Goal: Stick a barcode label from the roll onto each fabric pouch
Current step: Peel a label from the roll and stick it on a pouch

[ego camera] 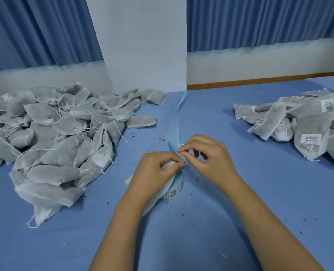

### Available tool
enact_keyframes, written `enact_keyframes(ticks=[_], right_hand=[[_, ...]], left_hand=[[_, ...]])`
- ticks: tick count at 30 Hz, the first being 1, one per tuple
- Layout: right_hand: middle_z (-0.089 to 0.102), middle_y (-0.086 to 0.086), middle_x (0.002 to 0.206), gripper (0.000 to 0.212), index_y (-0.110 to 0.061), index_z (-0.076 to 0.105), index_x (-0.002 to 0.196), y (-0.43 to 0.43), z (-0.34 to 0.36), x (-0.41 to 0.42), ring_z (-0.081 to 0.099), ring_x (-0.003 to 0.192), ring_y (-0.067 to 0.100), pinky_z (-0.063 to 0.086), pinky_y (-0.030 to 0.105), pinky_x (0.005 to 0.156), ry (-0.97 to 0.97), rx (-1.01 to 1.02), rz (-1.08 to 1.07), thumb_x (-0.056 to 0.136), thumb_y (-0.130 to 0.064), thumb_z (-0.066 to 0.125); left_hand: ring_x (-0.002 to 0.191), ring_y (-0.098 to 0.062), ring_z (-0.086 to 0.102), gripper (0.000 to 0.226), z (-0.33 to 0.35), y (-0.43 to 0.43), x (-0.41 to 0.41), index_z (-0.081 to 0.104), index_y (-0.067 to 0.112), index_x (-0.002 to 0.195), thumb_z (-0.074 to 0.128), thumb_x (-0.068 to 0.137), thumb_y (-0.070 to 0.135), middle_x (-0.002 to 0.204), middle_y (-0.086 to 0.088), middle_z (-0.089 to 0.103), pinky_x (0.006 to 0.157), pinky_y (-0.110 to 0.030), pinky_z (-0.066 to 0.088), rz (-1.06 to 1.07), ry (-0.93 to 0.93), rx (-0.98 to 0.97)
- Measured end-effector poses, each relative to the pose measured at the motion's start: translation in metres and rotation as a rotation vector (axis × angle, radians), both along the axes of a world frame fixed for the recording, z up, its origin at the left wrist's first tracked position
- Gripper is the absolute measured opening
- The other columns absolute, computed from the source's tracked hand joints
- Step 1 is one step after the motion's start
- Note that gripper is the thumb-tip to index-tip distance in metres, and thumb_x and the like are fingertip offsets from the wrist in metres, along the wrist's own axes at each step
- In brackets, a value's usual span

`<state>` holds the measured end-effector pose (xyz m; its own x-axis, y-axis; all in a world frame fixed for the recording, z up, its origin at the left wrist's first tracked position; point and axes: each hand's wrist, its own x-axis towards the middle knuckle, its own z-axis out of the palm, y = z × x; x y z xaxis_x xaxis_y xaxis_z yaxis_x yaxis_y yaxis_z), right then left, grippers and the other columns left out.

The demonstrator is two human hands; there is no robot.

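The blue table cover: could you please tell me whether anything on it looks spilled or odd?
Yes: dark crumbs lie scattered on the blue table cover around the label roll, probably filling shed by the pouches.

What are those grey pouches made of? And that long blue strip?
Pouches: probably thin non-woven fabric, matte and soft-looking. Dark filling shows faintly through, and they crumple. Strings: likely white cotton-like thread. Strip: looks like glossy, waxy label backing paper, maybe plastic film. It shines, curls and lets light through.
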<state>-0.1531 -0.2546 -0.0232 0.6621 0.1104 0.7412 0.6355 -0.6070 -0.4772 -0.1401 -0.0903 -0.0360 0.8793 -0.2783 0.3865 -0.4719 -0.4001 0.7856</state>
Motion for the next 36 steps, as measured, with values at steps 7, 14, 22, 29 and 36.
enact_keyframes(ticks=[7,14,22,29,36], right_hand=[[0.069,-0.011,0.070,0.015,-0.022,0.072,0.071,0.002,-0.006,0.008,0.053,0.062,0.011,0.045,0.024,0.064,0.443,0.496,0.040,0.081,-0.011,0.073],[0.069,-0.010,0.067,0.017,-0.023,0.073,0.070,0.007,-0.006,0.007,0.047,0.057,0.008,0.040,0.018,0.058,0.545,0.527,0.110,0.082,-0.011,0.072],[0.069,-0.013,0.070,0.016,-0.024,0.072,0.071,0.013,-0.008,0.002,0.052,0.063,0.012,0.045,0.018,0.069,0.547,0.442,0.176,0.081,-0.011,0.073],[0.062,-0.013,0.074,0.004,-0.017,0.070,0.080,0.019,-0.010,0.002,0.048,0.067,0.012,0.039,0.021,0.065,0.403,0.317,0.004,0.081,-0.015,0.074],[0.064,-0.003,0.080,0.010,-0.013,0.071,0.077,0.023,-0.008,-0.002,0.053,0.079,0.016,0.042,0.030,0.074,-0.084,0.121,-0.168,0.081,-0.023,0.072]], left_hand=[[0.085,-0.007,0.063,0.013,0.011,0.002,-0.003,0.071,0.016,0.077,0.071,0.085,0.007,0.083,0.007,0.067,0.078,-0.012,0.043,-0.079,-0.020,-0.133],[0.087,0.001,0.062,0.015,0.015,-0.001,-0.005,0.073,0.020,0.076,0.074,0.083,0.007,0.090,0.006,0.068,0.079,-0.007,0.042,0.067,-0.048,-0.259],[0.085,0.002,0.067,0.021,0.015,0.001,-0.004,0.074,0.029,0.072,0.074,0.082,0.011,0.080,0.016,0.074,0.077,-0.006,0.044,0.218,-0.019,-0.349],[0.078,0.001,0.065,0.020,0.014,0.000,-0.004,0.071,0.027,0.071,0.071,0.083,0.010,0.075,0.013,0.071,0.071,-0.006,0.043,0.181,0.037,-0.342],[0.075,0.004,0.065,0.023,0.014,-0.006,-0.006,0.072,0.023,0.072,0.066,0.087,0.007,0.072,0.013,0.072,0.068,-0.004,0.043,0.152,0.116,-0.335]])
